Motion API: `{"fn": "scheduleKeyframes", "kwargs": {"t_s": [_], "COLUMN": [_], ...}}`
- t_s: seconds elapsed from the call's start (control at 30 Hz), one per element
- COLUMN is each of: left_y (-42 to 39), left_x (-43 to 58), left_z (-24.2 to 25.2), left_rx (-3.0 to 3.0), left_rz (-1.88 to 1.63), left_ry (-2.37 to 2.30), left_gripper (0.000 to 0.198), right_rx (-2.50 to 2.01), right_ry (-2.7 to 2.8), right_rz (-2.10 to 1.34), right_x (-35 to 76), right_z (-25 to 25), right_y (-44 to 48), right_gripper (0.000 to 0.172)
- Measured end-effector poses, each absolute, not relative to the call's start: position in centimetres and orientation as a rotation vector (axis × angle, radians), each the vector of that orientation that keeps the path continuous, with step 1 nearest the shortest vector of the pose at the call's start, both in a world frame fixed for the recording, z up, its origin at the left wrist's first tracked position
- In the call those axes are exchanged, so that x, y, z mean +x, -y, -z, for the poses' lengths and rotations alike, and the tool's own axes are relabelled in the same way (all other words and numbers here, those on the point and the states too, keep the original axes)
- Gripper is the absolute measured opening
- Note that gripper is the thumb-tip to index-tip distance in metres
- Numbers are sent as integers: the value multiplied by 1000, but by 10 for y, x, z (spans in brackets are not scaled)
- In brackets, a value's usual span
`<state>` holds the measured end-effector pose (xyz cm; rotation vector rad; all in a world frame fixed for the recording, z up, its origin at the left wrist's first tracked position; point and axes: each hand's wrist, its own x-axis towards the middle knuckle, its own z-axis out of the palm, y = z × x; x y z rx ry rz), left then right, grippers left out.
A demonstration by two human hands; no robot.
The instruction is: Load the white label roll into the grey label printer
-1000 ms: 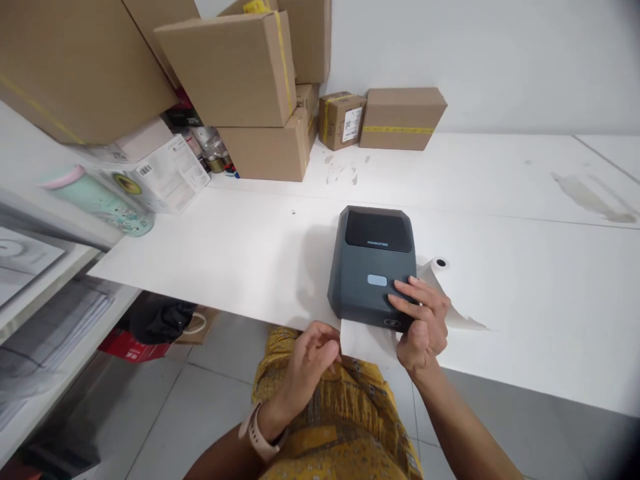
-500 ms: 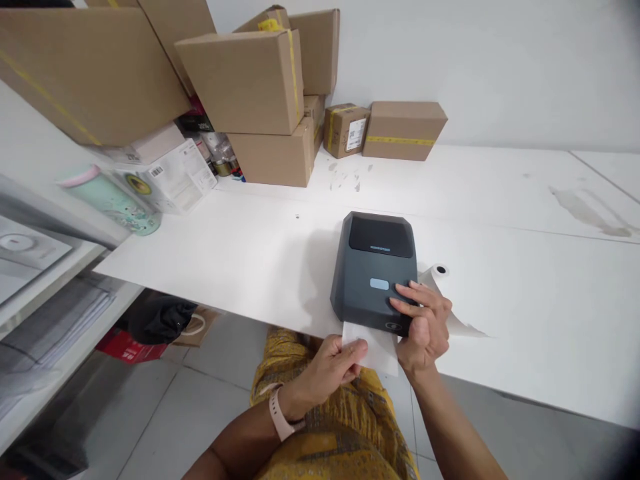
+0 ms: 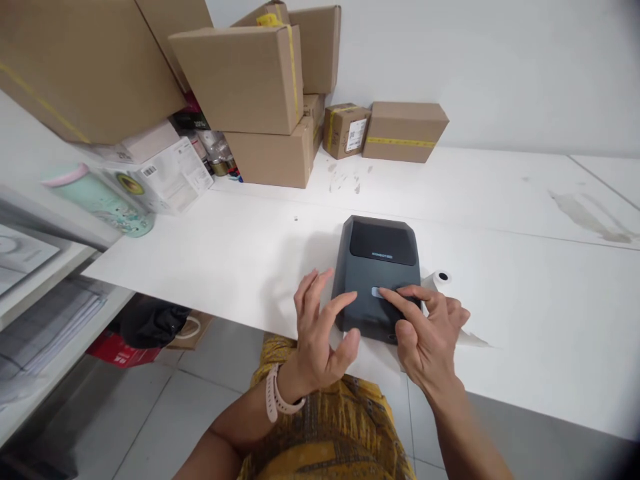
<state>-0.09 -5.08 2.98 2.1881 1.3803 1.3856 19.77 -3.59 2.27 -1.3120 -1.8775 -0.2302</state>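
A dark grey label printer (image 3: 383,267) sits near the front edge of the white table. The index finger of my right hand (image 3: 433,333) rests on its light blue button (image 3: 376,292), with the thumb bent over the near right side. My left hand (image 3: 323,333) hovers at the printer's left front corner, fingers spread and holding nothing. White label paper (image 3: 377,350) sticks out of the printer's front, partly hidden behind my hands. Beside the printer on the right lies a small roll of white paper (image 3: 443,277), its loose strip partly behind my right hand.
Cardboard boxes (image 3: 240,80) are stacked at the back left, and two smaller ones, including a long carton (image 3: 406,133), stand against the wall. A mint tumbler (image 3: 103,200) leans by a white box (image 3: 165,177) at the left. Shelves (image 3: 45,300) adjoin the table's left end.
My left hand has let go of the label paper, risen to the printer's left side and spread its fingers. My right index finger has moved left onto the blue button.
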Motion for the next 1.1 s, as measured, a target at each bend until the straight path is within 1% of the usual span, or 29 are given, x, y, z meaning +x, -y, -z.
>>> {"fn": "scheduleKeyframes", "kwargs": {"t_s": [0.1, 0.2, 0.27, 0.37, 0.5, 0.57, 0.7, 0.83, 0.93, 1.03, 1.1], "left_y": [43, 40, 38, 38, 44, 48, 53, 53, 53, 54, 52], "left_x": [4, 3, 1, -2, -4, -5, -4, -4, -6, -10, -12], "left_z": [-33, -30, -27, -20, -9, -3, 6, 11, 11, 6, -2], "left_rx": [2207, 2145, 2093, 1975, 1783, 1771, 1769, 1734, 1670, 1609, 1606], "left_rz": [-1315, -1336, -1339, -1298, -1235, -1201, -1161, -1188, -1194, -1193, -1201], "left_ry": [-1388, -1385, -1382, -1346, -1258, -1194, -1139, -1088, -999, -972, -975], "left_gripper": [55, 58, 57, 55, 60, 66, 80, 89, 83, 76, 75], "right_rx": [-1297, -1253, -1210, -1180, -1219, -1250, -1315, -1331, -1338, -1356, -1360], "right_ry": [1926, 1996, 2048, 2092, 2035, 2008, 1953, 1755, 1606, 1560, 1561], "right_rz": [379, 453, 412, 319, 264, 262, 232, -64, -239, -317, -347], "right_x": [198, 199, 199, 200, 200, 200, 199, 190, 183, 181, 184], "right_z": [-28, -36, -41, -46, -41, -35, -20, -9, -8, -16, -26], "right_y": [35, 29, 25, 21, 25, 30, 39, 48, 54, 57, 56], "right_gripper": [36, 26, 22, 21, 20, 21, 28, 34, 38, 45, 49]}}
